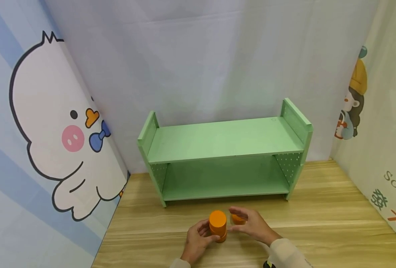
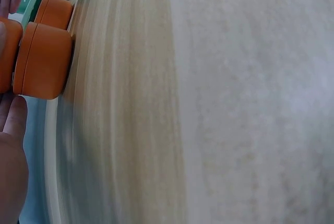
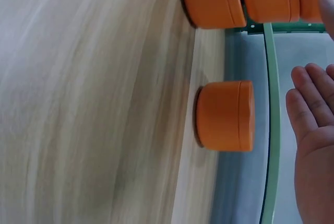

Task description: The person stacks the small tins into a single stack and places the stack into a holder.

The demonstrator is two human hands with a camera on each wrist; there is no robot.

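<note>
Farthest left, well apart from the left grip, a white cartoon duck [image 1: 47, 111] with an orange beak and a blue bow tie is printed on a cloth. A pale left sleeve [image 1: 180, 263] comes just before the left grip [image 1: 196, 240], which is grasping a stack of orange canisters [image 1: 218, 223]: its fingers curl round the left side and the thumb crosses the near side. The right wrist view shows three canisters one on another in this stack, each nearly lined up with the one beneath. The stack is upright between the two grips, its base on the wood-grain counter [image 1: 335, 208].

Beyond both grips is a light green two-tier shelf [image 1: 224, 139] with perforated side panels, and behind it hangs a pale plain curtain [image 1: 201, 56].

A single orange canister [image 3: 224, 116] sits upright on the counter under the right grip [image 1: 256, 225], apart from the stack. The right grip is released, fingers extended and thumb spread, with a gap between its fingertips and that canister. A pale right sleeve [image 1: 288, 253] follows, with a small dark object [image 1: 269, 264] partly showing beside it. Well to the right of the right grip, a cartoon figure [image 1: 351, 98] in a mustard hat decorates the cream cloth.
</note>
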